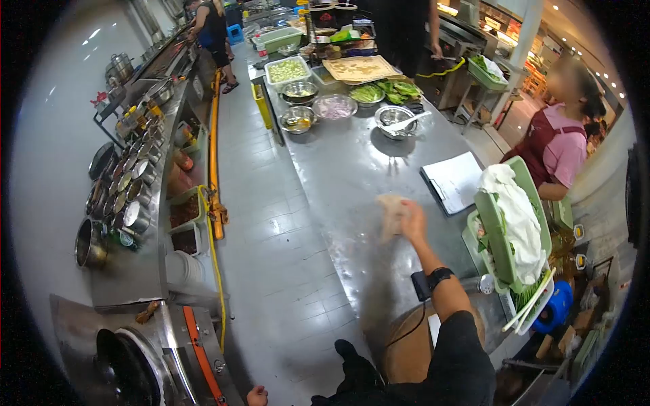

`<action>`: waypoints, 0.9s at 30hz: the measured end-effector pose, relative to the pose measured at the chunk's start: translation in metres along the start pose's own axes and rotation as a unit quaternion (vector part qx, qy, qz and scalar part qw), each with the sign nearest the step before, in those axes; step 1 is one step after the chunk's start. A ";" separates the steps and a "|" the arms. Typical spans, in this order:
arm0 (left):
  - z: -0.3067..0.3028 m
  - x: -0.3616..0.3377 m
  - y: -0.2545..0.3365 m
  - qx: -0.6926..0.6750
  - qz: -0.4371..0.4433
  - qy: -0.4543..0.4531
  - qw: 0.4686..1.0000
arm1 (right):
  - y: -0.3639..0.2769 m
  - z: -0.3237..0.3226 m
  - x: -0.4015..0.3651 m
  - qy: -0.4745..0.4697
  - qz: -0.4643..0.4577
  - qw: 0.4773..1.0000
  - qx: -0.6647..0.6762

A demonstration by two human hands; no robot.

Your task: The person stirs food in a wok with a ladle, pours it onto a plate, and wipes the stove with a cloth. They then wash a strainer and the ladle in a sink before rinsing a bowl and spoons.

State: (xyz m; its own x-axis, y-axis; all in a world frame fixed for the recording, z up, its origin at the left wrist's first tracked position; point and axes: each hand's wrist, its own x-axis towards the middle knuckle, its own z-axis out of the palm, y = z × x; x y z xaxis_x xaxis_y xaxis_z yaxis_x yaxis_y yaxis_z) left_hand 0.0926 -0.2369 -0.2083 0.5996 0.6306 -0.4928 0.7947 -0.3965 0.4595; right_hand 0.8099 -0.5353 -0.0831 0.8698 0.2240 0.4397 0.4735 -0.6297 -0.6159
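My right hand (413,220) is closed on a beige cloth (391,215), slightly blurred, against the bare steel top of the worktable (352,233). A clipboard with white paper (452,181) lies just beyond that hand to the right. Only a small part of my left hand (257,396) shows at the bottom edge, low over the floor and away from the table; how its fingers are set is hidden. Further up the table stands a metal bowl with a white spoon (398,123).
Green crates (497,240) with white cloth and greens stand at the table's right edge. Bowls of chopped food (335,107) fill its far end. Metal pots (137,215) line the left counter. A person in a maroon apron (547,145) stands at right; others stand farther back.
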 end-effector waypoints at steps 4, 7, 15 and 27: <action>-0.004 -0.020 -0.021 0.074 -0.069 0.023 0.995 | 0.024 0.040 -0.016 0.095 -0.013 0.993 -0.068; -0.028 -0.018 0.035 0.156 -0.124 0.035 0.979 | -0.025 0.095 -0.037 -0.018 -0.093 0.994 0.063; -0.097 0.094 0.182 -0.100 0.133 0.258 0.952 | -0.268 0.155 -0.129 -0.373 0.009 0.840 0.393; -0.231 0.139 0.277 -0.615 0.098 0.302 0.722 | -0.504 0.124 -0.186 -0.600 0.171 0.502 0.599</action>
State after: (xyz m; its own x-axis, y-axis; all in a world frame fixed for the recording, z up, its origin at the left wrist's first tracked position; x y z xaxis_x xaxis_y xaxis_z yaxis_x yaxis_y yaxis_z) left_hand 0.3745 -0.1048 0.0216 0.2435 0.9659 -0.0878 -0.2073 0.1403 0.9682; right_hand 0.4273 -0.1671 0.0642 0.0445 0.9947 -0.0929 -0.6135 -0.0462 -0.7883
